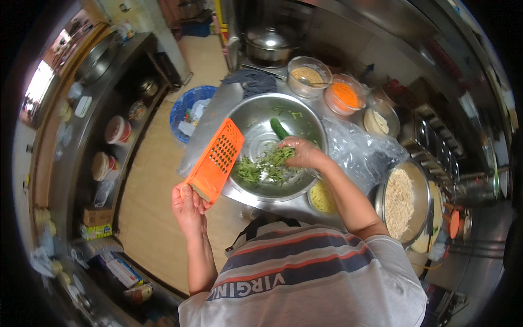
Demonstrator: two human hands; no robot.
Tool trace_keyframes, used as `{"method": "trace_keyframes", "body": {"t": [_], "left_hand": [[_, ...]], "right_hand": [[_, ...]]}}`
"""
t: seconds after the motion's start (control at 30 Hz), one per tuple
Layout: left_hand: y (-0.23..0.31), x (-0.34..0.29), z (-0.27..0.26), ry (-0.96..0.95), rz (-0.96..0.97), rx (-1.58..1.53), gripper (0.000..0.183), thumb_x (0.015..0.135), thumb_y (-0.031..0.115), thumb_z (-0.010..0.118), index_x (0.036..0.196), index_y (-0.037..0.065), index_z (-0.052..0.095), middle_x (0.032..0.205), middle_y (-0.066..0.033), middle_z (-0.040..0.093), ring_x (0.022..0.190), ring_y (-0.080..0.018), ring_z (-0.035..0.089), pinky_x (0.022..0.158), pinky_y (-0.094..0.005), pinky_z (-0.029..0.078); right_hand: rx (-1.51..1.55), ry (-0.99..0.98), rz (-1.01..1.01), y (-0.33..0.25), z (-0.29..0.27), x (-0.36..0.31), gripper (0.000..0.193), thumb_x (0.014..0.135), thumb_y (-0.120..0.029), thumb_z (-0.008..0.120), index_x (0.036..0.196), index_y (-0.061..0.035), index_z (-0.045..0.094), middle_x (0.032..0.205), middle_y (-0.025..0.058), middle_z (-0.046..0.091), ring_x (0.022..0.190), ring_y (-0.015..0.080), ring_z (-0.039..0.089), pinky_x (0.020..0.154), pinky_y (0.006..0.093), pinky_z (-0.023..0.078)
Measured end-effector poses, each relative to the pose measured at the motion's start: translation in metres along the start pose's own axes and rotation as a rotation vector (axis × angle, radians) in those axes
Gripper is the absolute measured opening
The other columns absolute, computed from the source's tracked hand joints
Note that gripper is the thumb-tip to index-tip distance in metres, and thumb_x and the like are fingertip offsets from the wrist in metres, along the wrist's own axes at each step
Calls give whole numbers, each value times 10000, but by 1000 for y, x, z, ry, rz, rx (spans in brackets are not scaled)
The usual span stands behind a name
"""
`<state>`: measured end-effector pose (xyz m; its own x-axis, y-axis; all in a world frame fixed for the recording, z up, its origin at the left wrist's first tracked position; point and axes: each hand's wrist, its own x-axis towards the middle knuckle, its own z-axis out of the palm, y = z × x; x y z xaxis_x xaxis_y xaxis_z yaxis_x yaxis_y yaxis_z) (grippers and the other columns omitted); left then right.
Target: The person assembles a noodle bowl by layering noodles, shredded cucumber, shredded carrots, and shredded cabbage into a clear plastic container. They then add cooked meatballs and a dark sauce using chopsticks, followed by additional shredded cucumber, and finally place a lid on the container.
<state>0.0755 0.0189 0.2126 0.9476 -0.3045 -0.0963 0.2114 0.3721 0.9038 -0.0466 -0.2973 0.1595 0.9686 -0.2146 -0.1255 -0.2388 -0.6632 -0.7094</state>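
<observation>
My left hand (190, 206) grips the handle end of an orange grater (217, 158), held tilted over the near left rim of a wide steel bowl (316, 117). My right hand (300, 153), in a clear plastic glove, is inside the bowl with its fingers closed around some shredded cucumber (281, 155). More green shreds (249, 170) lie on the bowl's bottom below the hand. Just beyond my right fingers, a piece of whole cucumber (279, 128) rests against the bowl's far side. My right fingertips are partly hidden among the shreds.
Behind the bowl stand containers of a tan crumbly food (306, 75) and orange shreds (344, 96). A clear plastic bag (359, 147) lies to the right, near a steel basin of pale strips (399, 201). A blue bin (182, 109) stands on the floor at left, before metal shelving (128, 158).
</observation>
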Motion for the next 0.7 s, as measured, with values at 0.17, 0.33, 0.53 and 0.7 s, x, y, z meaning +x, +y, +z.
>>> {"method": "trace_keyframes", "body": {"t": [0.17, 0.33, 0.53, 0.7], "left_hand": [[-21, 4, 10, -40, -64, 24, 148, 979, 196, 486, 918, 61, 491, 522, 25, 386, 362, -55, 324, 392, -202, 395], [-33, 5, 22, -64, -126, 56, 146, 974, 193, 494, 931, 54, 491, 516, 28, 384, 376, -56, 330, 397, -209, 394], [-39, 11, 35, -144, -139, 73, 151, 977, 188, 489, 910, 53, 485, 524, 26, 381, 386, -55, 324, 401, -205, 368], [-35, 10, 46, -158, -143, 102, 153, 981, 187, 482, 907, 53, 483, 524, 29, 374, 387, -55, 317, 404, -207, 361]], "right_hand": [[60, 154, -37, 1, -53, -84, 476, 628, -99, 726, 1091, -109, 619, 1122, 105, 569, 1091, 272, 538, 930, 337, 443], [28, 146, 182, 13, -59, -159, 473, 613, -40, 714, 1074, -114, 636, 1175, 105, 572, 1168, 269, 505, 987, 344, 411], [-84, -16, 448, 23, -24, -168, 525, 665, -24, 712, 1167, -115, 587, 1286, 114, 494, 1166, 301, 503, 988, 360, 424], [-147, 162, 333, 43, -8, -176, 496, 734, -43, 691, 1206, -119, 560, 1274, 115, 514, 1147, 306, 515, 968, 366, 438]]}}
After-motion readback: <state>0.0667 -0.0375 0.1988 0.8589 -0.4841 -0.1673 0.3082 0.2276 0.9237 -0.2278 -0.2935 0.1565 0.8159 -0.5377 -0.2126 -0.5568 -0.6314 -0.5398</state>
